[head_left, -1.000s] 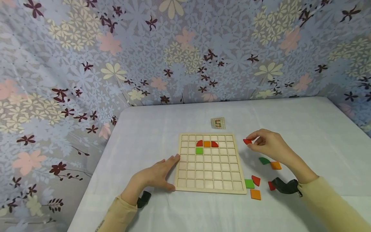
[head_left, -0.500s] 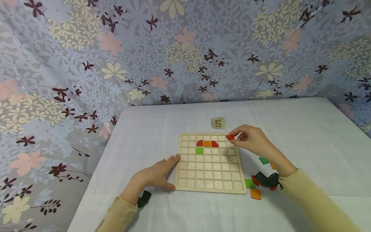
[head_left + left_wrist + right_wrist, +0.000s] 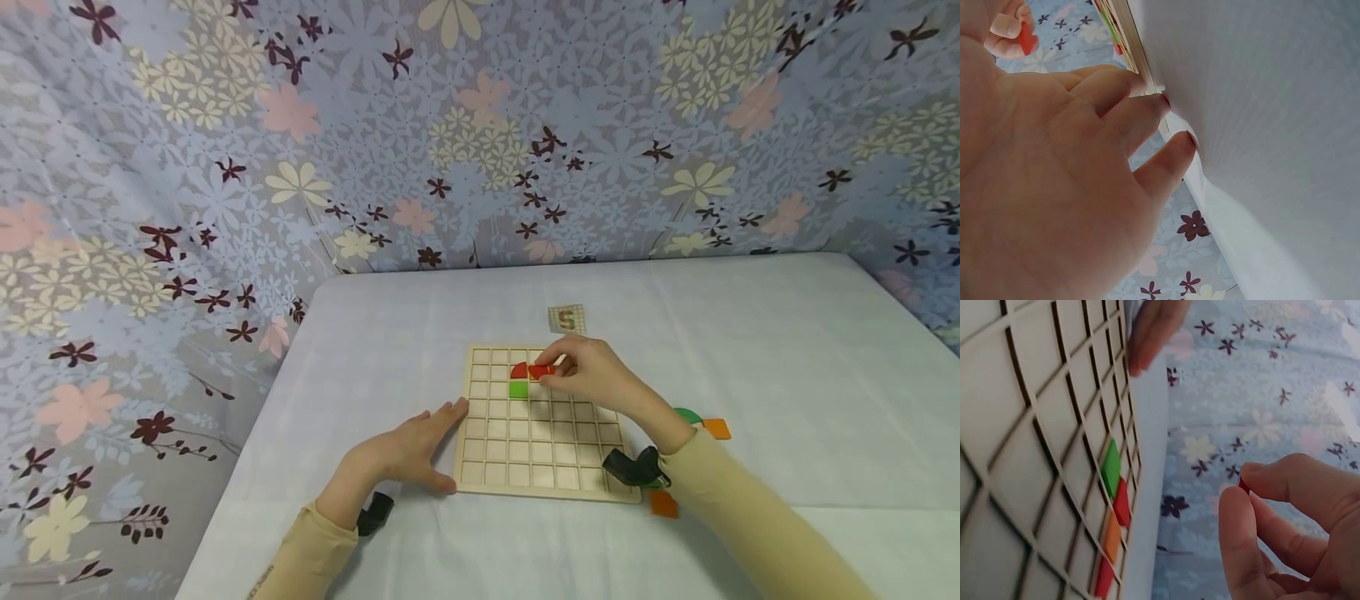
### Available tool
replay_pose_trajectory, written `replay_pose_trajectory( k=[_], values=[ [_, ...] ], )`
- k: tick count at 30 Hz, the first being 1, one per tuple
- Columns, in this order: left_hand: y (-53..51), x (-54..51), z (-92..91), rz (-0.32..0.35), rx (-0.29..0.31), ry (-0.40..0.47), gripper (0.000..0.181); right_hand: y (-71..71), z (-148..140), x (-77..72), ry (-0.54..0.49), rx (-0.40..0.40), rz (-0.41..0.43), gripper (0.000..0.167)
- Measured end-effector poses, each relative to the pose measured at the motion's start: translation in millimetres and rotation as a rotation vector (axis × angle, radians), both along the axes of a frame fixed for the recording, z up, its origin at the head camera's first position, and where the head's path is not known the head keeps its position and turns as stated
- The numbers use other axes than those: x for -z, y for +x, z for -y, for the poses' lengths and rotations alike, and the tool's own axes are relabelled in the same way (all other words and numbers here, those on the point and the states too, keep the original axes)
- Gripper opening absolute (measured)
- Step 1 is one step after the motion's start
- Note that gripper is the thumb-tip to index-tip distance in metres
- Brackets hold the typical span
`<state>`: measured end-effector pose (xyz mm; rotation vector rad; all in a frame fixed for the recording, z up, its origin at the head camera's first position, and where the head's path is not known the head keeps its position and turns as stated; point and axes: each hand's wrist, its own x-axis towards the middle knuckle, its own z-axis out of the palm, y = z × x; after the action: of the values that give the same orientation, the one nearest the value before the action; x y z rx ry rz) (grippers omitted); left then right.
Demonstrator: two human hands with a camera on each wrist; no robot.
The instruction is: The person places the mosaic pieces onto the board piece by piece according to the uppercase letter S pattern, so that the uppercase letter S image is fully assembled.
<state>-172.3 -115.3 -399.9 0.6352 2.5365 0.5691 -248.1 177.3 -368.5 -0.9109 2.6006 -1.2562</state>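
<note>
Between thumb and fingertips, my right hand (image 3: 596, 373) pinches a red curved-edged tile (image 3: 537, 372), held above the upper part of the wooden grid board (image 3: 551, 454). Its thin edge shows in the right wrist view, off the board's surface. In the board's cells lie a red quarter-round tile (image 3: 519, 371), a green square tile (image 3: 518, 390), an orange square tile (image 3: 1112, 536) and another red tile (image 3: 1102, 578); in the head view the right hand and its tile cover part of these. My left hand (image 3: 408, 450) rests with spread, fairly straight fingers against the board's left edge.
A small card with a gridded coloured figure (image 3: 566, 318) lies behind the board. Right of the board are a green rounded tile (image 3: 687, 414), an orange tile (image 3: 717, 428) and an orange square (image 3: 664, 503). My right forearm hides other loose tiles there.
My right hand has carried the red tile leftward from beside the board to above its upper rows. The left hand stays at the board's edge.
</note>
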Motion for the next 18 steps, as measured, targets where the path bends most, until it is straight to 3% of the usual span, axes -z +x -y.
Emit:
replay_pose_trajectory(
  k=[9, 18],
  values=[
    [1.0, 0.2, 1.6, -0.006, 0.016, 0.002, 0.106, 3.3, 25, 16.6, 0.061, -0.014, 0.095, 0.018],
    [2.3, 0.8, 2.8, -0.002, 0.025, 0.009, 0.106, 7.6, 36, 33.0, 0.107, 0.003, 0.105, 0.018]
  ],
)
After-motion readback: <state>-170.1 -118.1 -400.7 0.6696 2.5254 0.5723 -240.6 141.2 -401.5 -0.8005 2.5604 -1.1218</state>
